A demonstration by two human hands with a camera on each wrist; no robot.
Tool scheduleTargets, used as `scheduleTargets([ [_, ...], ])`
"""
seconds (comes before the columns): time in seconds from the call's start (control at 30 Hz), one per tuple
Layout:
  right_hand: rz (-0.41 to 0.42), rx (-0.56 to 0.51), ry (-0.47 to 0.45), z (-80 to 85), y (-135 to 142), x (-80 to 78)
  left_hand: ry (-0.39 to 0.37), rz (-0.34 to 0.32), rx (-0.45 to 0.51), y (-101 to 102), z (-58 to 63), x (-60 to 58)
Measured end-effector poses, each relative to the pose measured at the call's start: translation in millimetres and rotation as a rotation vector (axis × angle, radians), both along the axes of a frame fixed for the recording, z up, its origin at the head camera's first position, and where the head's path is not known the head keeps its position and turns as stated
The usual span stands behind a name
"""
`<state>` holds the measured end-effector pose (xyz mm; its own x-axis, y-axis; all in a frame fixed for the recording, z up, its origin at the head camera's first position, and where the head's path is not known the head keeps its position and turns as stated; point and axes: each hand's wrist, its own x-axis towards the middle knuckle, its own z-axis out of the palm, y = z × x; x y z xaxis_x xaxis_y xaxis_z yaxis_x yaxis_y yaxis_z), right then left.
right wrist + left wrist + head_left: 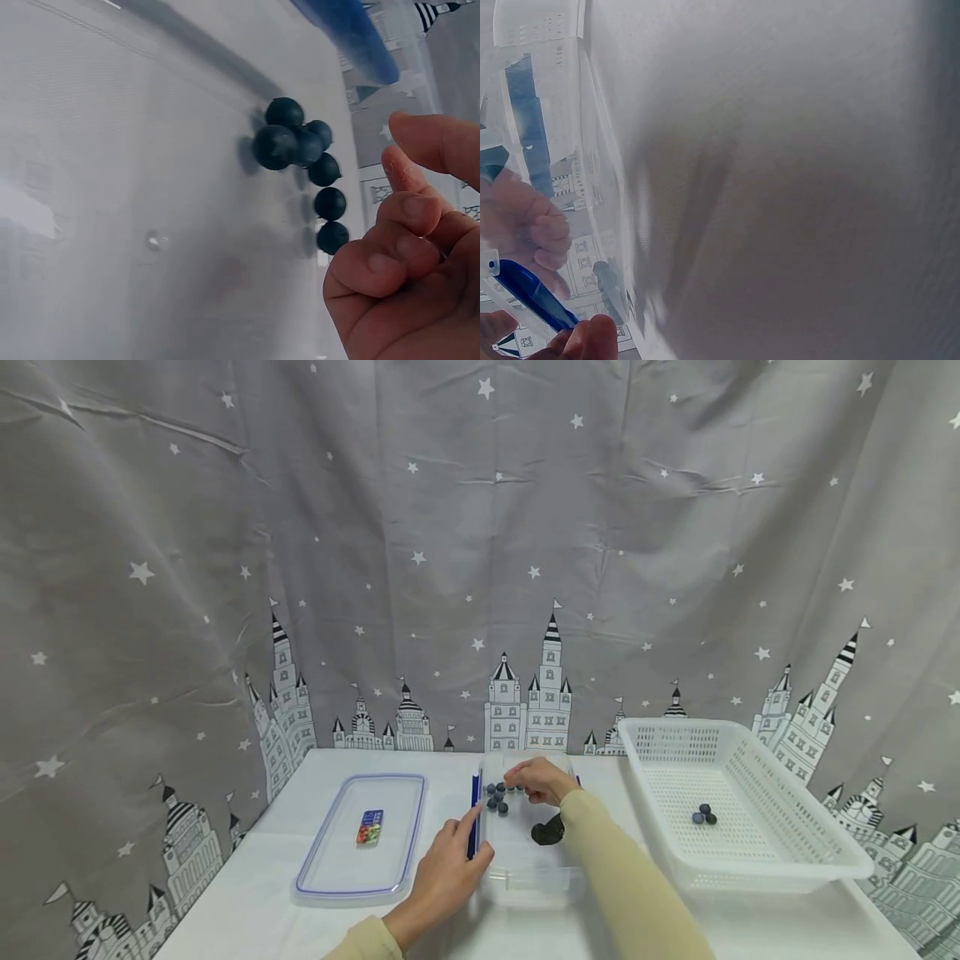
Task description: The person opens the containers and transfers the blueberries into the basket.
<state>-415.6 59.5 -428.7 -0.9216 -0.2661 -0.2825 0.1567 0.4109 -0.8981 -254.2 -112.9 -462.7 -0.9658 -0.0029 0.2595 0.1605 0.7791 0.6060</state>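
Observation:
A clear plastic container (513,856) with blue side latches stands in the middle of the table. Inside it, toward the back left, lie several blueberries (274,148), some clustered and others in a row. My right hand (542,779) reaches into the container beside them. In the right wrist view, a gap separates its thumb and index finger, the other fingers are curled, and no berry shows in its grasp. Along the container's left side, my left hand (446,870) touches near the blue latch (531,291), index finger extended and thumb apart.
On the left lies a clear lid (390,860) with a blue seal and a small label. A white perforated basket (757,864) stands at the right, with 3 blueberries (704,814) in it. Behind the table hangs a grey curtain (450,527) printed with stars and castles.

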Motion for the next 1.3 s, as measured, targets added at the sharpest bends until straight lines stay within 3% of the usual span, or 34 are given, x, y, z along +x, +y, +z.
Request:
scheduleTargets([
  [0.33,-0.080,0.095,0.002,-18.5,-5,5.4,-0.008,0.003,-0.004,0,-1.3,-1.2],
  [0.53,-0.110,0.100,-0.032,-22.3,-6,7.1,-0.017,0.008,-0.009,0,0.1,-2.7],
  [0.93,-0.048,0.131,-0.040,-22.9,-6,13.7,-0.017,0.017,-0.013,0,-1.1,-1.8],
  [1.3,-0.043,0.164,0.001,-25.9,-7,14.0,0.000,0.004,-0.014,1,0.4,1.1],
])
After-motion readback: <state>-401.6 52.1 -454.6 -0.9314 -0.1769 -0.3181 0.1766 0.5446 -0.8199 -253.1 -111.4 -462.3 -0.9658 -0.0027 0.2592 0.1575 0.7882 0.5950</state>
